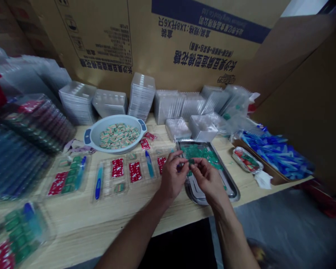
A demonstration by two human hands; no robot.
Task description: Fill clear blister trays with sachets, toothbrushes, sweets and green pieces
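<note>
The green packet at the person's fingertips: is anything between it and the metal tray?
Nothing visible stands in the way. The green packet is held by the right hand, beside the left hand, directly above the metal tray. Other green packets lie in the tray below.

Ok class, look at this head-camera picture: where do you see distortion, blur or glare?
Head view: the wide lens bends the cardboard box and the wooden table; the left hand and right hand look slightly soft; the steel tray shows glare along its rim; a dark object at lower right is blurred.
</note>
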